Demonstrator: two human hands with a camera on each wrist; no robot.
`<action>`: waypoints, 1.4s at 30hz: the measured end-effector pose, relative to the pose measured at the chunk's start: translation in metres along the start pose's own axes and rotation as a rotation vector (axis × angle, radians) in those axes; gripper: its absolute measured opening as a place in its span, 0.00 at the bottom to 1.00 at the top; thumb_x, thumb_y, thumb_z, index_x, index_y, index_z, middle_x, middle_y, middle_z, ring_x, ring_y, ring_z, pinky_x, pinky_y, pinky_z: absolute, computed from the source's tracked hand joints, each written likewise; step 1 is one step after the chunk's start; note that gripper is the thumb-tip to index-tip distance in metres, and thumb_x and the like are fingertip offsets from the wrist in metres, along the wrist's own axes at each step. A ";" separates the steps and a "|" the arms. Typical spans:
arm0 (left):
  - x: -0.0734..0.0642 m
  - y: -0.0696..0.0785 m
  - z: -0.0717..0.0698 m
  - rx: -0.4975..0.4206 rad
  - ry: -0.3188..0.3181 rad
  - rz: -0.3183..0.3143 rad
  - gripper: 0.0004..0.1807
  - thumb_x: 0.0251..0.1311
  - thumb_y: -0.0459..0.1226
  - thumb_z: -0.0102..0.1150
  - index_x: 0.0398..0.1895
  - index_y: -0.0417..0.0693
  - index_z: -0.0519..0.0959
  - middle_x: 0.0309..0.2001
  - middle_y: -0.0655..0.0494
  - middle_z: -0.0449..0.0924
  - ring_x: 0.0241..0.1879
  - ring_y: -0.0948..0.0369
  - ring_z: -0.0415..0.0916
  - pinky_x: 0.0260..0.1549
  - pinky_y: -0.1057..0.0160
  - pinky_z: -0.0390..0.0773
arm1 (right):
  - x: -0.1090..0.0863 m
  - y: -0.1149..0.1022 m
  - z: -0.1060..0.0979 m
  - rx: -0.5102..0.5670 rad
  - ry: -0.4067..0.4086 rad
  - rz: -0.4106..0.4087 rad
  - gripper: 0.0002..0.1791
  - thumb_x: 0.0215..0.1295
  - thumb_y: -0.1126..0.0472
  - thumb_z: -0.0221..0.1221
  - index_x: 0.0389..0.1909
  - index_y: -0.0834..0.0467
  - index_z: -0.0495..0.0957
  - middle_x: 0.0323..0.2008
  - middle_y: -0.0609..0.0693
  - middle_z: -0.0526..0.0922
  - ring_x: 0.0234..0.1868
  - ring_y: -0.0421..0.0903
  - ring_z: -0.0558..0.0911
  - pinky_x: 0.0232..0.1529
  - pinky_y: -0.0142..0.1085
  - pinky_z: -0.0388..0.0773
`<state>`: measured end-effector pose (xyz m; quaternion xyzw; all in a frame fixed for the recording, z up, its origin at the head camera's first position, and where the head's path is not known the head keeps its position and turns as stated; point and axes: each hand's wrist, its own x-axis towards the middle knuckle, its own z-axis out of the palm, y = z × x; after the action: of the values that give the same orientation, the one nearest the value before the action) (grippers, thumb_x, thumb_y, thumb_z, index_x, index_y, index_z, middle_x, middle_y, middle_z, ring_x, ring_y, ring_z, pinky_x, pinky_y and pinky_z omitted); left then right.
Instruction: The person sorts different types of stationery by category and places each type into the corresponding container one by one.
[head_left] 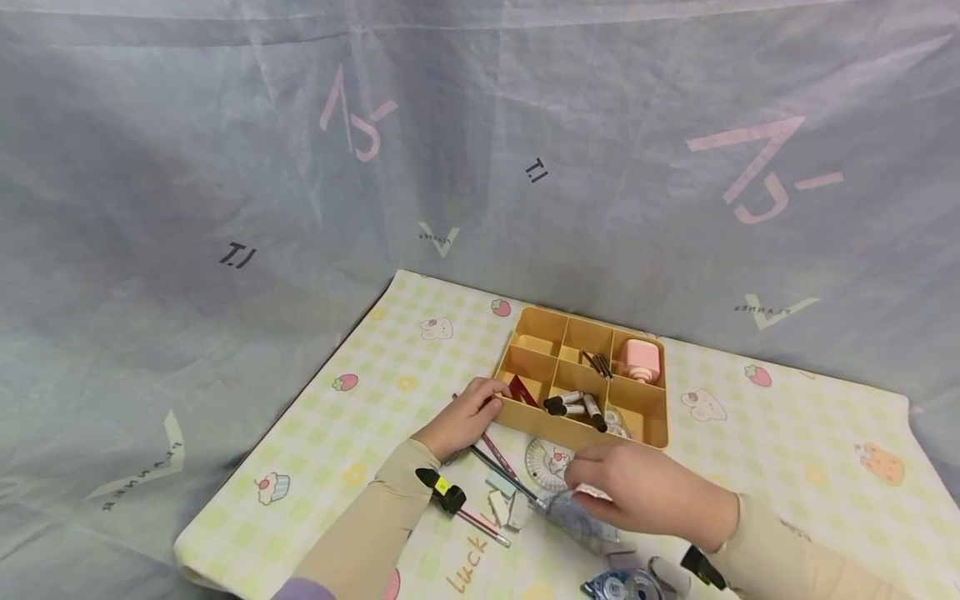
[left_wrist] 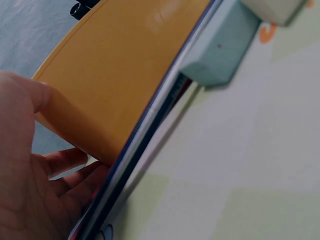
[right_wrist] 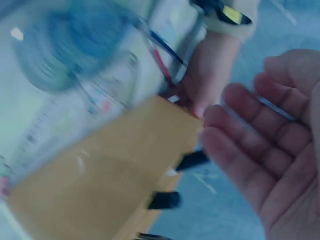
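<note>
A yellow-orange divided organizer box (head_left: 551, 427) stands near the back of the table. My left hand (head_left: 461, 417) grips its front left corner; in the left wrist view the thumb lies on the box wall (left_wrist: 115, 75) and the fingers reach round the corner. My right hand (head_left: 645, 492) hovers in front of the box, above a bluish see-through item (head_left: 573, 510). Its fingers (right_wrist: 245, 160) are loosely bent and hold nothing in the right wrist view. Inside the box are black-capped white markers (head_left: 591, 408), thin dark sticks (head_left: 597, 363), a red piece (head_left: 522, 390) and a pink bottle (head_left: 642, 360).
Before the box lie a clear protractor (head_left: 542, 467), a dark pencil (head_left: 495, 467), a red pencil (head_left: 501, 452), and small erasers (head_left: 517, 510). A striped pencil (head_left: 483, 527) and a blue correction tape (head_left: 626, 585) lie nearer. A grey curtain (head_left: 480, 167) hangs behind the table.
</note>
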<state>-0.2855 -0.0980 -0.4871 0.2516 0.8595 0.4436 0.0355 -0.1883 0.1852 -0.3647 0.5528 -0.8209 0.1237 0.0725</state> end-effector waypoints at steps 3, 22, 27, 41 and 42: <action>0.000 0.000 -0.001 0.002 -0.003 0.001 0.13 0.80 0.46 0.41 0.60 0.61 0.71 0.61 0.52 0.67 0.60 0.53 0.70 0.62 0.47 0.69 | -0.008 -0.003 0.012 0.038 -0.089 0.076 0.06 0.63 0.60 0.69 0.36 0.49 0.81 0.32 0.36 0.79 0.30 0.28 0.73 0.31 0.25 0.73; 0.000 0.005 -0.002 -0.016 -0.002 0.004 0.12 0.80 0.45 0.41 0.60 0.60 0.71 0.61 0.51 0.66 0.61 0.52 0.70 0.62 0.47 0.68 | -0.012 0.001 0.067 -0.157 -0.296 0.291 0.25 0.56 0.44 0.71 0.47 0.54 0.78 0.41 0.46 0.78 0.37 0.40 0.78 0.39 0.36 0.79; -0.001 0.007 -0.002 -0.025 -0.002 -0.004 0.12 0.80 0.44 0.42 0.59 0.58 0.71 0.62 0.49 0.66 0.61 0.51 0.70 0.62 0.46 0.68 | -0.010 -0.001 0.070 -0.156 -0.263 0.305 0.21 0.56 0.45 0.72 0.42 0.53 0.77 0.35 0.44 0.76 0.31 0.38 0.75 0.32 0.35 0.77; -0.002 0.007 -0.003 -0.021 -0.007 -0.008 0.12 0.81 0.44 0.41 0.59 0.60 0.71 0.63 0.49 0.66 0.62 0.50 0.69 0.63 0.44 0.67 | -0.004 -0.012 0.061 -0.268 -0.344 0.251 0.13 0.54 0.63 0.70 0.33 0.54 0.73 0.21 0.45 0.74 0.20 0.42 0.75 0.22 0.36 0.72; -0.002 0.006 -0.003 -0.022 -0.008 -0.008 0.12 0.81 0.44 0.40 0.59 0.60 0.71 0.63 0.49 0.66 0.62 0.50 0.69 0.63 0.44 0.67 | -0.004 -0.012 0.060 -0.289 -0.351 0.237 0.14 0.53 0.65 0.69 0.33 0.53 0.72 0.21 0.45 0.75 0.20 0.42 0.75 0.20 0.36 0.71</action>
<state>-0.2823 -0.0979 -0.4811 0.2496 0.8554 0.4519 0.0432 -0.1749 0.1674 -0.4220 0.4497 -0.8891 -0.0850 -0.0081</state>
